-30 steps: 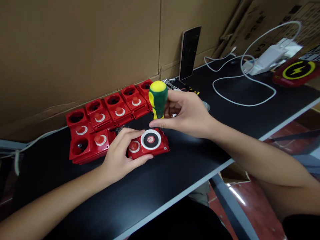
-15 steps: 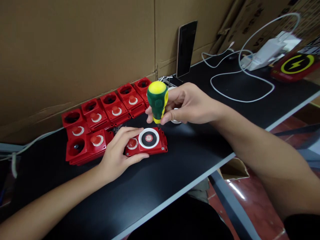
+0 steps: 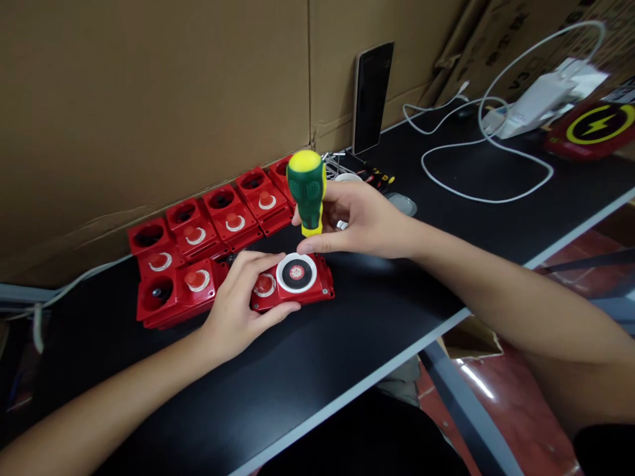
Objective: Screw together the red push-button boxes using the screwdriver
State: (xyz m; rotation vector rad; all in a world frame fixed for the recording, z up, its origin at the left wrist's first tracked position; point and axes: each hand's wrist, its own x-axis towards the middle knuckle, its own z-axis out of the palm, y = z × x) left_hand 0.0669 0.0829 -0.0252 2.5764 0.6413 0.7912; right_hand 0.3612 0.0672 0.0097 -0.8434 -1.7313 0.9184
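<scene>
A red rectangular housing [image 3: 310, 297] lies on the black tabletop, with a round black disc [image 3: 296, 272] in a white ring on its right part and a red knob [image 3: 264, 284] on its left. My left hand [image 3: 241, 301] grips the housing's left end, thumb along the near side and fingers along the far side. In my right hand [image 3: 354, 218] is a stubby screwdriver [image 3: 306, 192] with a green and yellow handle, held upright over the housing's far edge. Its tip is hidden behind my thumb and the disc.
Several similar red housings [image 3: 218, 215] stand in a row against the cardboard [image 3: 198, 99]. A phone [image 3: 373, 99] leans at the back beside loose screws [image 3: 337, 162]. A white cable [image 3: 489, 139], a white adapter [image 3: 533, 102] and a red device [image 3: 590, 132] lie to the right.
My right hand and the screwdriver have moved left along the housing's far side, from its right corner toward the disc. My left hand keeps its grip on the housing.
</scene>
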